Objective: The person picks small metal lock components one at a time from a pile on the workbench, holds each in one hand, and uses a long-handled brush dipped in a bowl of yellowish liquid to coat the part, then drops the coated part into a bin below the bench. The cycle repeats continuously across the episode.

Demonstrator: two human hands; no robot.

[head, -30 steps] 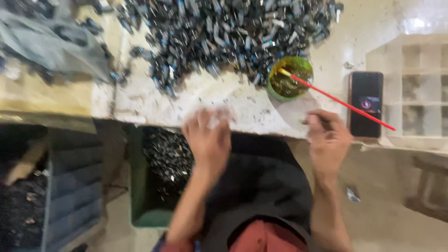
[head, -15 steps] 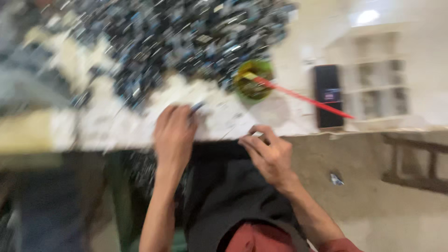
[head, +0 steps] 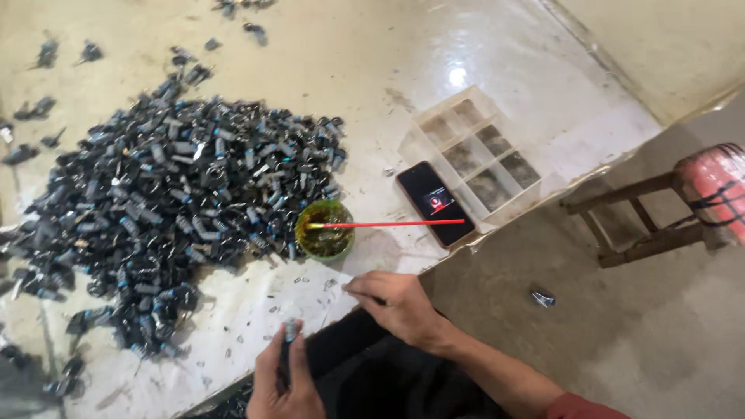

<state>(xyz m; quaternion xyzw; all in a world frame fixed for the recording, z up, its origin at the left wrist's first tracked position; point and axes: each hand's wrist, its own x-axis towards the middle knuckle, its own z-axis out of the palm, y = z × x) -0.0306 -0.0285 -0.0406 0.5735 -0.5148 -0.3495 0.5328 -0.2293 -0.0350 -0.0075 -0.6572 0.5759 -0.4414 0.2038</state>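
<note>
My left hand (head: pixel 285 382) is at the bottom edge of the view, fingers closed around a small dark cylindrical part (head: pixel 290 332) with a blue band that sticks up from the grip. My right hand (head: pixel 392 304) rests palm down on the near edge of the worktable (head: pixel 403 54), fingers curled and pinched near some tiny metal bits (head: pixel 301 290); whether it holds one is hidden. A large heap of the same dark parts (head: pixel 171 194) covers the table to the left. A small green cup (head: pixel 324 230) with a red stick (head: pixel 396 223) across it stands just beyond my right hand.
A black phone (head: pixel 434 203) lies right of the cup, beside a clear compartment tray (head: pixel 473 151). A wooden stool with a red seat (head: pixel 718 190) stands on the floor at right. One stray part (head: pixel 543 296) lies on the floor. Loose parts (head: pixel 46 54) scatter at far left.
The view has swung and sharpened, so the table now runs diagonally. My left hand has pulled back from the table edge to the bottom of the view with a part in it.
</note>
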